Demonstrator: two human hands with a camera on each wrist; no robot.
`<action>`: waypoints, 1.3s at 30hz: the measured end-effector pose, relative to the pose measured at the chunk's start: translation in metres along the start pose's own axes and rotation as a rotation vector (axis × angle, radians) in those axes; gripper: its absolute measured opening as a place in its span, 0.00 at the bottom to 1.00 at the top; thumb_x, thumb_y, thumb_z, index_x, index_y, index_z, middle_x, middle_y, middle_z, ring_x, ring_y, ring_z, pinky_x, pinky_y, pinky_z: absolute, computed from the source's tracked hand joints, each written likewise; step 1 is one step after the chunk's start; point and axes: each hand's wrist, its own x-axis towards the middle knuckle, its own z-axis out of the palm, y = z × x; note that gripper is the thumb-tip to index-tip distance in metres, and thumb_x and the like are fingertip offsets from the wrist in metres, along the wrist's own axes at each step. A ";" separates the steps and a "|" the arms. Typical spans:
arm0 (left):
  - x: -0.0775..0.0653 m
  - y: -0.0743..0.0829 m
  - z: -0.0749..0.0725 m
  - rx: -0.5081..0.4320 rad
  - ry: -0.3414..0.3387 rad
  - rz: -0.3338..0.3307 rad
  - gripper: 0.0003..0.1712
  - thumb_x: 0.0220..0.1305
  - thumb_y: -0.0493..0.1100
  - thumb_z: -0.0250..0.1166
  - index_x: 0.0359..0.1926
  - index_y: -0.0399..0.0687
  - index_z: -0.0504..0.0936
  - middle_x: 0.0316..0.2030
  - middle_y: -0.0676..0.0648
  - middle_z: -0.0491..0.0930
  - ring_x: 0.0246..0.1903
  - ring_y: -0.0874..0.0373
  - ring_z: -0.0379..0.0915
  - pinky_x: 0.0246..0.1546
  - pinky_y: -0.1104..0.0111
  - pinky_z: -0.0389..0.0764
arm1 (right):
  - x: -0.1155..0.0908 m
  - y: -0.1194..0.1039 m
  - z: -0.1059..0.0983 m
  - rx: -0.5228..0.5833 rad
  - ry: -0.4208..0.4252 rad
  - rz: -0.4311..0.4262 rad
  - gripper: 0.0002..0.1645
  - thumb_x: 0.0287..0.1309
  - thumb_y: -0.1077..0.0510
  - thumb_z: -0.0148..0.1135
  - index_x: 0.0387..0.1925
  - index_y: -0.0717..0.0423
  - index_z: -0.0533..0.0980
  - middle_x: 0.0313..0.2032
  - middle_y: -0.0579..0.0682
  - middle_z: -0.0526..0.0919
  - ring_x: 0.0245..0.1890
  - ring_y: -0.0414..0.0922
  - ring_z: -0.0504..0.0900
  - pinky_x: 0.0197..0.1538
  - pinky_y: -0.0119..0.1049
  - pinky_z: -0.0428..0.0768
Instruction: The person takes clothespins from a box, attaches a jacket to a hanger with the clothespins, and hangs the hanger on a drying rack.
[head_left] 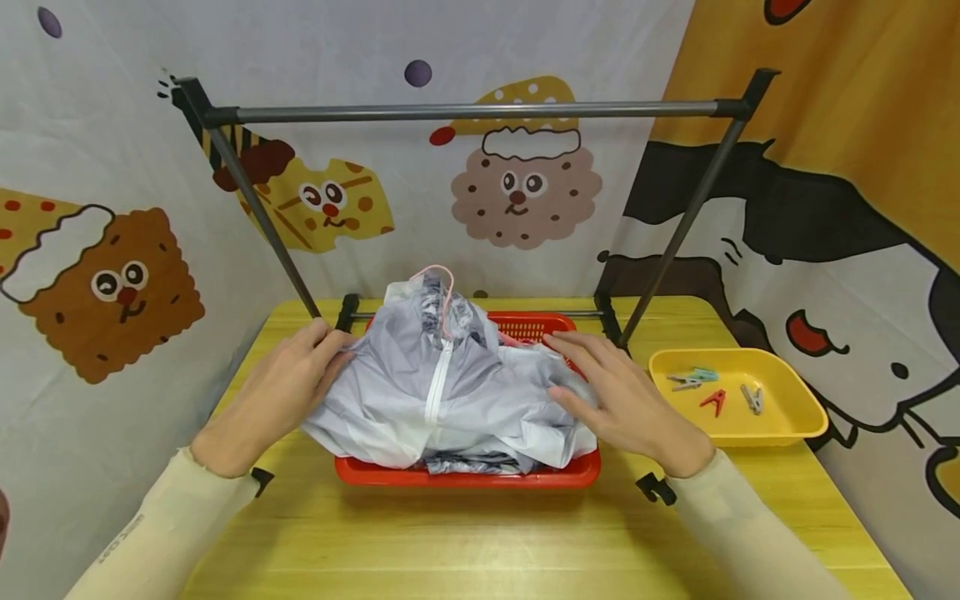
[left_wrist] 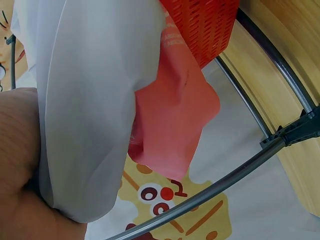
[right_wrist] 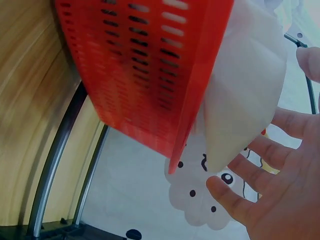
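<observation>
A pale grey and white zip-up jacket (head_left: 386, 379) lies spread over a red basket (head_left: 352, 475), its white zip (head_left: 438, 383) running down the middle. From its collar rises the pink hook of a hanger (head_left: 450, 287). My left hand (head_left: 281, 392) pinches the jacket's left edge between thumb and fingers. On the other side, my right hand (head_left: 630, 396) has its fingers extended and spread, touching the jacket's right edge. In the left wrist view, a coral-pink cloth (left_wrist: 175, 105) hangs out past the basket's rim beneath the jacket.
A grey metal rack (head_left: 480, 111) stands behind the basket, its top bar above the jacket. To the right, a yellow tray (head_left: 780, 425) holds several clothespins, among them a red clothespin (head_left: 715, 402). A patterned curtain (head_left: 517, 50) hangs behind the wooden table (head_left: 465, 542).
</observation>
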 end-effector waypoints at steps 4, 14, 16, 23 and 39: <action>0.001 0.001 -0.001 0.009 0.003 -0.001 0.13 0.72 0.31 0.80 0.54 0.40 0.89 0.37 0.45 0.80 0.28 0.54 0.74 0.30 0.60 0.80 | 0.004 -0.005 0.000 0.020 -0.004 0.004 0.43 0.81 0.39 0.72 0.89 0.40 0.70 0.84 0.48 0.76 0.84 0.55 0.76 0.80 0.69 0.78; 0.004 0.003 -0.006 0.017 0.055 -0.013 0.15 0.74 0.30 0.78 0.58 0.39 0.88 0.40 0.43 0.80 0.29 0.51 0.76 0.30 0.59 0.81 | 0.009 -0.009 0.001 0.043 0.033 -0.021 0.36 0.82 0.44 0.72 0.82 0.50 0.78 0.78 0.51 0.83 0.78 0.57 0.81 0.79 0.68 0.80; 0.005 0.004 -0.006 0.013 0.069 -0.015 0.16 0.74 0.29 0.78 0.59 0.39 0.88 0.40 0.43 0.80 0.29 0.52 0.75 0.29 0.59 0.80 | 0.010 -0.010 0.002 0.053 0.045 -0.029 0.33 0.82 0.46 0.73 0.81 0.51 0.79 0.75 0.52 0.85 0.76 0.57 0.83 0.78 0.67 0.82; 0.007 0.007 -0.009 0.029 0.136 -0.017 0.16 0.74 0.29 0.77 0.59 0.38 0.87 0.39 0.42 0.80 0.26 0.52 0.74 0.25 0.60 0.79 | 0.013 -0.013 0.001 0.117 0.041 -0.002 0.27 0.85 0.49 0.71 0.77 0.50 0.82 0.67 0.51 0.90 0.66 0.52 0.90 0.71 0.61 0.90; 0.018 0.017 -0.014 0.018 0.253 -0.001 0.14 0.74 0.29 0.76 0.57 0.37 0.87 0.39 0.40 0.77 0.22 0.49 0.73 0.20 0.56 0.78 | 0.018 -0.010 0.000 0.207 0.210 0.026 0.10 0.83 0.66 0.68 0.58 0.57 0.89 0.48 0.51 0.92 0.46 0.45 0.88 0.50 0.42 0.89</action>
